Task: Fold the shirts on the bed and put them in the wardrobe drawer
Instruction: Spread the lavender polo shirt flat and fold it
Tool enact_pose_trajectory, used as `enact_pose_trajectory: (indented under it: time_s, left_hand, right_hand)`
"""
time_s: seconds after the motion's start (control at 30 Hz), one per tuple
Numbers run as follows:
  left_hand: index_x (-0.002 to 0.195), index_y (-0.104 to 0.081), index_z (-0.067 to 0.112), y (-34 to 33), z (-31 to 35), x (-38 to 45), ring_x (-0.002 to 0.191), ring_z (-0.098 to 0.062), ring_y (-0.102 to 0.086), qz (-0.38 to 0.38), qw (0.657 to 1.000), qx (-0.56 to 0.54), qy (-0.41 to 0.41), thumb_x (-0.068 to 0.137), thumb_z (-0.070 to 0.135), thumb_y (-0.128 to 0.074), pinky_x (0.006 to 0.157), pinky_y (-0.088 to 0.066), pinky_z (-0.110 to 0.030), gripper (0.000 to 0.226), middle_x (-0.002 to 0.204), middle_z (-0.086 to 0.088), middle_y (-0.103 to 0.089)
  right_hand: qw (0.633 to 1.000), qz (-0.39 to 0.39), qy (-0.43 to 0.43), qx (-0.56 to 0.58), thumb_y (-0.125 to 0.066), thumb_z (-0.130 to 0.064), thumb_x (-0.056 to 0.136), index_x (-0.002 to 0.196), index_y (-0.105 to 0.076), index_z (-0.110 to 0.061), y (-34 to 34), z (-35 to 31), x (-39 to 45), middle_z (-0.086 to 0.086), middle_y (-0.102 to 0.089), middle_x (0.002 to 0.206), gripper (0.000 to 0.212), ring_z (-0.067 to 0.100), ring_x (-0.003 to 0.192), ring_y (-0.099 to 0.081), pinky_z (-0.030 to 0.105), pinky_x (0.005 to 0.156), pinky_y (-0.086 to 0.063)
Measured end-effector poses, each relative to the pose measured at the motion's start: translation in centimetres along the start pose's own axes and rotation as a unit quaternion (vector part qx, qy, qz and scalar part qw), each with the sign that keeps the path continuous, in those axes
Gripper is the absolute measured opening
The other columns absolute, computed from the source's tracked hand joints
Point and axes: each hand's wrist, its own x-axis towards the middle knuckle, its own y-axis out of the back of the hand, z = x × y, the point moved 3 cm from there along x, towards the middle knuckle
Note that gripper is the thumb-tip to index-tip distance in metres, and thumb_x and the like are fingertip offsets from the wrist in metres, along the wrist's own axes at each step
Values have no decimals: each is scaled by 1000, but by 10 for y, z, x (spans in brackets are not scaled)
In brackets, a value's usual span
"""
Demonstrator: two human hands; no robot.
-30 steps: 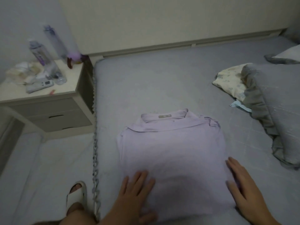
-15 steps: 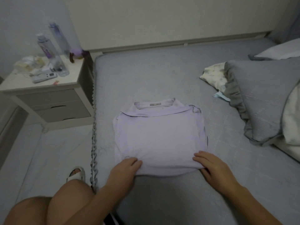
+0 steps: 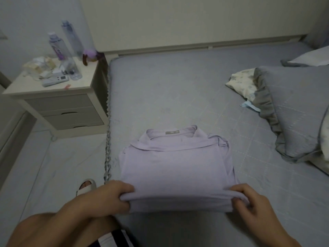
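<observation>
Both hands grip the folded shirt's near edge on the bed.
The left hand [image 3: 114, 195] and right hand [image 3: 249, 200] each pinch a near corner of the lilac shirt [image 3: 174, 166], which lies collar away on the grey bed [image 3: 178, 95], beside the nightstand [image 3: 58, 102].

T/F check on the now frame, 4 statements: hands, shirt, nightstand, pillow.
1. Both hands grip the near edge of the lilac shirt. True: left hand and right hand each pinch a near corner.
2. The shirt lies on the floor. False: it lies on the grey bed.
3. Two bottles stand on the nightstand. True.
4. The grey pillow covers the shirt. False: it lies apart, to the right.
</observation>
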Motion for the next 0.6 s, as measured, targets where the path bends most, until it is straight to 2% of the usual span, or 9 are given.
enact_pose_trajectory:
  time_s: [0.03,0.1,0.2,0.3,0.37,0.43,0.5,0.57,0.6]
  left_hand:
    - [78,-60,28,11,2,-3,59,7,-51,-2,998,-67,-4,72,17,-63,58,-38,-17,12,62,17,-57]
    - [76,-66,28,32,-3,-1,60,-1,-52,44,983,-177,-5,70,15,-62,56,-38,-21,15,65,9,-59]
    - [87,-71,23,53,-25,24,68,-13,-61,172,944,-278,35,75,22,-64,61,-43,-26,13,76,-2,-69]
    - [98,-71,22,64,-50,63,86,-24,-67,294,868,-387,108,84,26,-71,70,-51,-35,15,92,-6,-73]
    - [100,-69,19,69,-58,90,92,-25,-66,359,818,-427,141,85,28,-72,79,-54,-37,18,99,-8,-71]
    - [100,-64,18,68,-62,113,88,-22,-63,394,825,-362,181,86,29,-70,76,-48,-31,18,105,-8,-69]
    - [113,-59,16,59,-60,126,94,-25,-59,391,858,-230,241,90,29,-65,78,-41,-29,28,114,-12,-65]
    - [127,-54,13,48,-54,127,109,-32,-55,405,865,-101,278,91,26,-61,88,-41,-36,39,126,-15,-58]
    - [131,-52,14,45,-48,126,117,-33,-51,435,861,-43,260,90,23,-61,96,-39,-42,43,132,-16,-54]
  right_hand:
    - [1000,9,-13,25,-67,9,83,90,-67,-30,4,-2,5,-10,-69,75,40,1,64,-61,17,60,-46]
    - [998,18,-25,55,-67,9,83,89,-65,-31,9,-10,24,-8,-67,74,41,0,63,-57,17,59,-44]
    - [997,42,-30,54,-68,-9,87,89,-65,-33,7,-26,74,-11,-68,80,24,-1,70,-60,15,63,-45]
    - [996,82,-47,-1,-68,-24,89,86,-64,-30,2,-29,138,-18,-67,78,8,-12,77,-59,3,64,-39]
    - [993,90,-60,-40,-65,-30,90,84,-64,-27,-6,-25,176,-16,-67,78,6,-7,77,-60,9,65,-40]
    - [989,69,-103,-75,-63,-34,90,90,-65,-23,-21,-13,201,-4,-70,86,11,14,83,-64,28,71,-46]
    - [970,40,-177,-164,-59,-33,92,108,-66,-21,-39,-3,209,8,-70,107,21,29,99,-62,37,86,-46]
    - [943,56,-209,-252,-55,-29,93,128,-58,-17,-54,-2,204,14,-59,131,37,33,121,-53,44,107,-32]
    - [938,84,-195,-275,-53,-27,94,135,-53,-14,-61,-7,200,15,-51,141,43,34,131,-45,48,115,-20]
